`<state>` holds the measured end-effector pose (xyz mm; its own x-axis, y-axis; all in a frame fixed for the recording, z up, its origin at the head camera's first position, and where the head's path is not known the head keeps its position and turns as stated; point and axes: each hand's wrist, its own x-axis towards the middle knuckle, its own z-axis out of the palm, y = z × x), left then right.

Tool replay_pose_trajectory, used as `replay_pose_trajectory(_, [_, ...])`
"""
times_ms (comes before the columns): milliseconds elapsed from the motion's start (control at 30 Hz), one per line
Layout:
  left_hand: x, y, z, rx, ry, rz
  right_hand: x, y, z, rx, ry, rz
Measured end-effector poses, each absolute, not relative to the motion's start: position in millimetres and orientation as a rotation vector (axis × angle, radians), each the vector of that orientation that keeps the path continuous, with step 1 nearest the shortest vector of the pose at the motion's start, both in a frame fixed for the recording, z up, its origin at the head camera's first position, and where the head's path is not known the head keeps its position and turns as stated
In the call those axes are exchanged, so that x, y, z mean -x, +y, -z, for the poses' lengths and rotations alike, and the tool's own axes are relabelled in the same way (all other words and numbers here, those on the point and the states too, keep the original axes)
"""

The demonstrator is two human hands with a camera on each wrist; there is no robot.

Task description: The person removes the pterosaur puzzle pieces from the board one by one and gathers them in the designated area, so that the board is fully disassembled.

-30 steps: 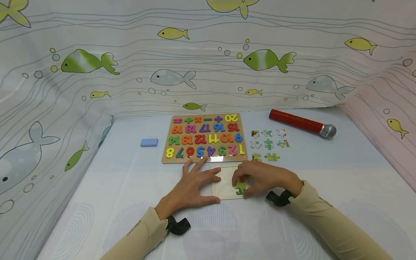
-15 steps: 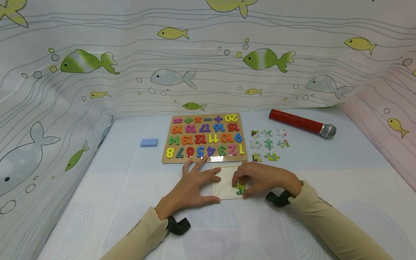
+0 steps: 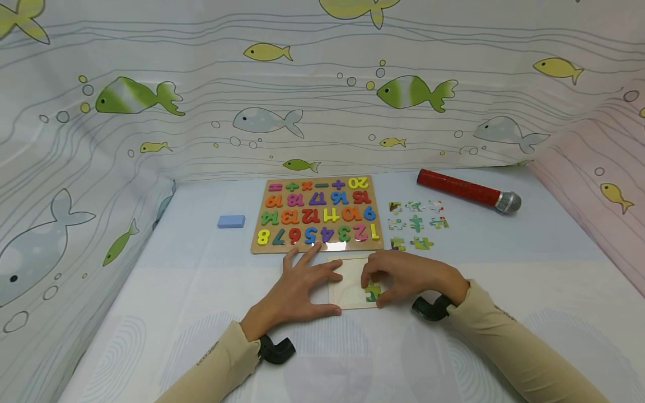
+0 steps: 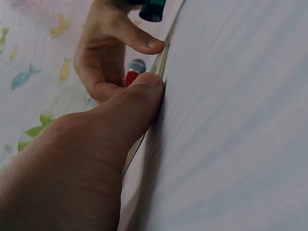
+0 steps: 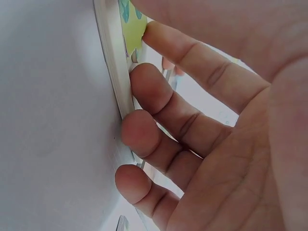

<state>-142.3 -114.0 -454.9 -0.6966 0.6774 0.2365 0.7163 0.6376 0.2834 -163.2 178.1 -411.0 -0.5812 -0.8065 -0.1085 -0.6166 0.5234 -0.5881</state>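
A small pale wooden puzzle tray [image 3: 351,291] lies on the table between the hands. At its left, my left hand [image 3: 300,284] spreads its fingers, with the thumb along the near edge and the index finger over the left side. My right hand [image 3: 405,273] bends over the right side, thumb and index finger around a green jigsaw piece [image 3: 373,291] in the tray's near right corner. In the right wrist view the index fingertip touches the green piece [image 5: 133,29], while other curled fingertips rest by the tray's edge [image 5: 113,55]. The right fingers partly hide the piece.
Beyond the tray lies a wooden number board [image 3: 318,215] with colored numerals. Several loose jigsaw pieces [image 3: 416,224] sit in rows to its right. A red microphone [image 3: 459,189] lies at the back right, and a blue block [image 3: 231,221] at the left.
The right hand's fingers have shifted very slightly over the green jigsaw piece, showing a little more of it. The left hand and the tray stay in place.
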Motion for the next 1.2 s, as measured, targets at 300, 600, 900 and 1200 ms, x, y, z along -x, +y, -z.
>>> replay_pose_trajectory(300, [142.3, -113.9, 454.8, 1.178, -2.737, 0.561, 162.6, 178.9, 411.2, 1.179, 2.401, 0.719])
replay_pose_trajectory(600, [143.2, -114.0, 455.5, 1.18, -2.734, 0.554, 161.2, 175.8, 408.3, 1.117, 2.391, 0.71])
replay_pose_trajectory(900, [143.2, -113.3, 455.6, 1.176, -2.724, 0.555, 161.9, 176.2, 409.8, 1.158, 2.357, 0.748])
replay_pose_trajectory(1200, [143.5, -113.5, 455.6, 1.173, -2.743, 0.546, 162.6, 176.5, 409.8, 1.16, 2.35, 0.759])
